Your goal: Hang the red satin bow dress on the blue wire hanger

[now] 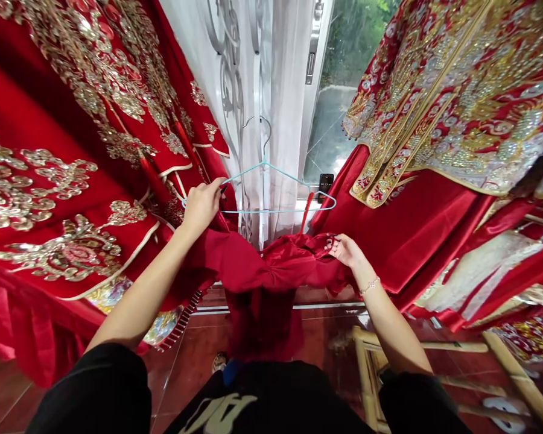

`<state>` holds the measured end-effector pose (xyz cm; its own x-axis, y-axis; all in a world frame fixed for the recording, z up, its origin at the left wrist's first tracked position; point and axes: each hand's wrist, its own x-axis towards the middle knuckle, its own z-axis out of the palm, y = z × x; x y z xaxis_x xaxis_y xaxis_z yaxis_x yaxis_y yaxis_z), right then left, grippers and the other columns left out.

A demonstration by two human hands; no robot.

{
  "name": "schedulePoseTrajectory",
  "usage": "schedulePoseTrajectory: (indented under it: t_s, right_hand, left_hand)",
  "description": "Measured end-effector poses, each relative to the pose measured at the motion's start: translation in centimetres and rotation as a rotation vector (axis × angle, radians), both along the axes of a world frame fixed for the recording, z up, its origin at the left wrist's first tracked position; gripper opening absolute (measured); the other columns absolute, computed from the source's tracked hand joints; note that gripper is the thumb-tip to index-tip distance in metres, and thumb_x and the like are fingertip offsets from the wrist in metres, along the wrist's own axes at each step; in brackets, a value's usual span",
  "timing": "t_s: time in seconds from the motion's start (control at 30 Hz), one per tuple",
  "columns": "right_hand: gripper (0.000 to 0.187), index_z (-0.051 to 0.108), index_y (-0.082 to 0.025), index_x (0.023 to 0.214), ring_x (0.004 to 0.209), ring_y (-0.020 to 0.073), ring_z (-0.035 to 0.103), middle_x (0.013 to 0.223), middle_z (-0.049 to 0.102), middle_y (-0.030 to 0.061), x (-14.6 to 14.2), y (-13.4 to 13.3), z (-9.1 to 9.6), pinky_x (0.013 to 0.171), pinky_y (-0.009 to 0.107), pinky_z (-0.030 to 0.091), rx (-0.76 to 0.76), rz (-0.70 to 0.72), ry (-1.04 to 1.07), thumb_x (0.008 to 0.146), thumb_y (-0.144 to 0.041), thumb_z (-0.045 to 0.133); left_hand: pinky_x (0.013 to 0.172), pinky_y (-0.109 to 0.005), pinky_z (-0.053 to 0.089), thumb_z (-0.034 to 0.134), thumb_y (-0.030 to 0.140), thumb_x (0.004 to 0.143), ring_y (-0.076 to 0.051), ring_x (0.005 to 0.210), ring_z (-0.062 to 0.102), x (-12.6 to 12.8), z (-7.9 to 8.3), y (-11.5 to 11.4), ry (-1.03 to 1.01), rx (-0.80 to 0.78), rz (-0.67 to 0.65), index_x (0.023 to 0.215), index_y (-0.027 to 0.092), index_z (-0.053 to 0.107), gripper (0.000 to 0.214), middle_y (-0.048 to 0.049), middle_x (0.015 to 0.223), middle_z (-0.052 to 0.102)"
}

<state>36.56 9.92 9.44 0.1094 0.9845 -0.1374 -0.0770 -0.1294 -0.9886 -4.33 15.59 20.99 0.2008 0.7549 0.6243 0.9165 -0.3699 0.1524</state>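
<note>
A light-blue wire clothes hanger [278, 211] hangs in front of me, its silver hook upright. My left hand [203, 204] is closed round the hanger's left arm; a small dark thing shows by its fingertips, too little to name. Below the hanger spreads a plain red dress [239, 265] with a gathered front. One thin red strap [306, 212] of the dress runs up to the hanger's right end. At the dress's upper right edge, my right hand [344, 248] pinches the fabric, fingers bent and palm partly turned up.
Embroidered red garments with gold beading [131, 108] hang close on the left. A beaded jacket [443, 108] hangs on the right. Behind are a white curtain [285, 90], a window and a phone [326, 187] showing a timer. A bamboo frame [461, 346] stands at lower right.
</note>
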Motion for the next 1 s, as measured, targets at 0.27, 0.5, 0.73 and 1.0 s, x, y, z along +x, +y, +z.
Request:
schedulePoseTrajectory:
  t_s: [0.27,0.5,0.73,1.0]
  right_hand:
    - [0.036,0.049,-0.026,0.097,0.083,0.0222,0.075,0.082,0.074,0.0033,0.0,-0.6,7.9,0.082,0.041,0.062,0.383,-0.153,0.257,0.063,-0.022,0.061]
    - [0.046,0.036,-0.032,0.107,0.076,0.0180,0.075,0.063,0.058,-0.0118,-1.4,1.7,13.6,0.073,0.036,0.063,0.529,-0.164,0.125,0.068,-0.025,0.060]
    - [0.048,0.048,-0.027,0.112,0.071,0.0173,0.072,0.077,0.065,-0.0046,-6.5,2.0,17.1,0.067,0.033,0.062,0.501,0.066,-0.113,0.068,-0.015,0.062]
    - [0.021,0.059,-0.028,0.105,0.078,0.0177,0.068,0.086,0.064,0.0012,-2.8,0.4,17.3,0.074,0.036,0.058,0.760,-0.148,-0.389,0.084,-0.028,0.057]
  left_hand:
    - [0.089,-0.043,0.044,0.040,0.021,0.092,-0.031,0.091,0.062,0.0,-0.4,1.1,-0.090,-0.012,-0.037,0.129,0.020,0.061,0.042,-0.0101,0.093,0.076]
    - [0.091,-0.041,0.044,0.039,0.021,0.093,-0.029,0.093,0.062,0.0,-0.8,1.6,-0.123,-0.030,-0.105,0.129,0.019,0.060,0.042,-0.0091,0.093,0.076]
    - [0.092,-0.039,0.044,0.038,0.022,0.094,-0.028,0.099,0.063,0.5,-1.3,1.6,-0.153,-0.055,-0.118,0.131,0.019,0.058,0.042,-0.0088,0.098,0.075]
    - [0.094,-0.042,0.042,0.039,0.024,0.094,-0.030,0.094,0.060,-0.7,-1.3,1.4,-0.110,-0.017,-0.059,0.131,0.022,0.059,0.042,-0.0098,0.092,0.072]
